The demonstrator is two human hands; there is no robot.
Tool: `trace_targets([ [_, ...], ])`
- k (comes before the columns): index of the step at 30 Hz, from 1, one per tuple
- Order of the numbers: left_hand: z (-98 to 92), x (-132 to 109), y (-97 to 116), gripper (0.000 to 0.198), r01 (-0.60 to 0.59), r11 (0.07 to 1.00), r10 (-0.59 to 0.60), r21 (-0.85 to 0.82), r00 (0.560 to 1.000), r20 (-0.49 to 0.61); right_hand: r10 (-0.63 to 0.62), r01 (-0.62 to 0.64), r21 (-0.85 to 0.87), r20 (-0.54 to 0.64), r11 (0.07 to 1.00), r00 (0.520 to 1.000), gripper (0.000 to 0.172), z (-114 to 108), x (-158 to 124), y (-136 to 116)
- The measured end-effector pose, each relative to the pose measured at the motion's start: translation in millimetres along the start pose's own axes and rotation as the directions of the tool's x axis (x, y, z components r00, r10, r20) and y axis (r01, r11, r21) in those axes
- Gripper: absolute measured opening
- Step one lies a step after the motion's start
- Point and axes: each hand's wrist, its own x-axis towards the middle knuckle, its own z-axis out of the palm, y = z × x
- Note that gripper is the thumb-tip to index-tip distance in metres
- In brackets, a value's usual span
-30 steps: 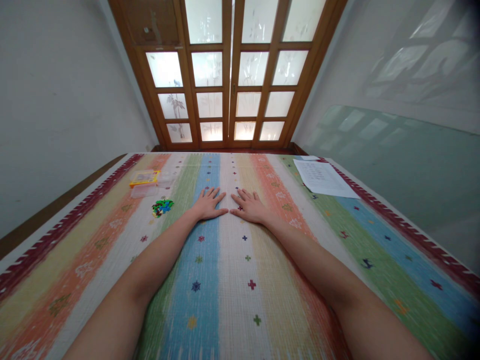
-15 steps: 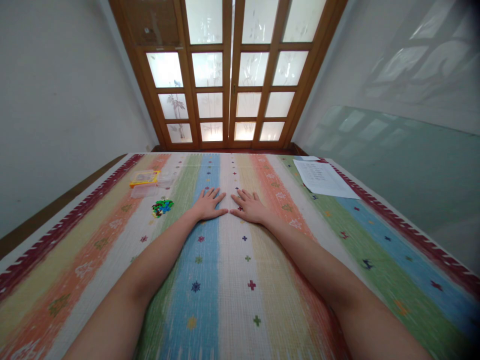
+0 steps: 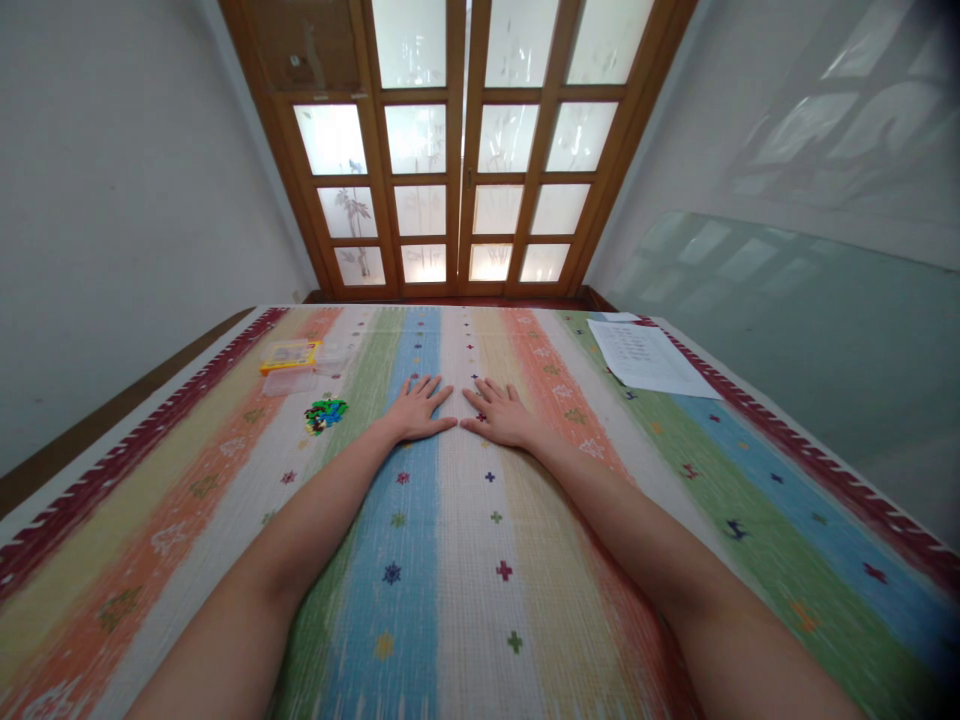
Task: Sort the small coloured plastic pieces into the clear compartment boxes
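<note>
My left hand (image 3: 418, 409) lies flat on the striped tablecloth (image 3: 465, 560), fingers spread and holding nothing. Beside it, my right hand (image 3: 497, 412) rests palm down in the same way, its thumb close to the left thumb. To the left of my left hand is a small pile of colourful pieces (image 3: 325, 415), mostly blue and green with some dark, red and yellow ones; they are too small to name. Just behind that pile sits a clear plastic box (image 3: 291, 381) with a yellow-edged part (image 3: 291, 356).
White paper sheets (image 3: 645, 357) with lines of writing lie at the right far side of the table. A wooden door with frosted panes (image 3: 463, 150) stands beyond the table. A glass panel (image 3: 787, 350) leans along the right wall.
</note>
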Motion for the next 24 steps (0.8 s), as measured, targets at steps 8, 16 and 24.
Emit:
trace_targets([
  [8,-0.9,-0.2,0.8,0.09,0.003,1.0,-0.003,0.0,1.0,0.004,-0.002,0.002,-0.005,0.002,1.0,1.0,0.09,2.2,1.5,1.4],
  [16,-0.3,0.2,0.4,0.09,0.004,1.0,-0.004,-0.005,1.0,0.005,-0.002,0.002,-0.004,-0.006,1.0,1.0,0.088,1.4,0.7,0.5],
  [24,0.1,0.4,0.4,0.09,0.006,1.0,-0.006,-0.009,1.0,0.003,-0.004,0.004,0.001,0.0,1.0,1.0,0.089,2.1,1.2,1.1],
])
